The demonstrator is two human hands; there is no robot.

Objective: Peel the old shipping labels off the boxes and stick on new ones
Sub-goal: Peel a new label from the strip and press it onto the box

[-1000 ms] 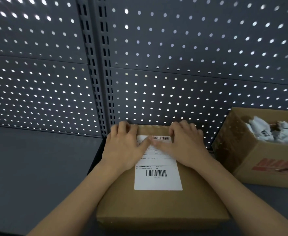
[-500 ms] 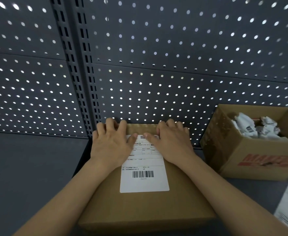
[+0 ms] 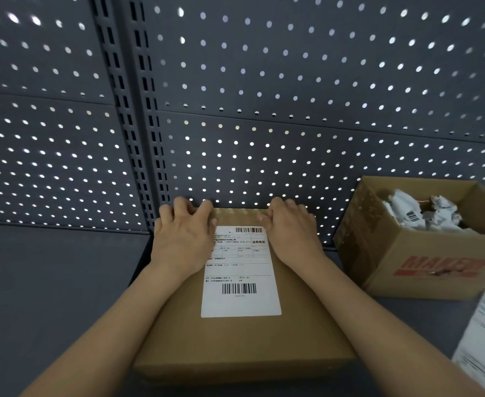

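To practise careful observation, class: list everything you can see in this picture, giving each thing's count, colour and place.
closed box: one, brown cardboard, centre of the shelf
shipping label: one, white with black barcodes, flat on the closed box's top
open box: one, brown with red print, right of the closed box
crumpled labels: several, white, inside the open box
printed sheet: at least one, white, blurred, lower right edge
pegboard wall: one, dark grey, behind the boxes
shelf: one, dark grey, under the boxes
left hand: one, on the closed box's top, overlapping the label's left edge
right hand: one, on the closed box's top, right of the label
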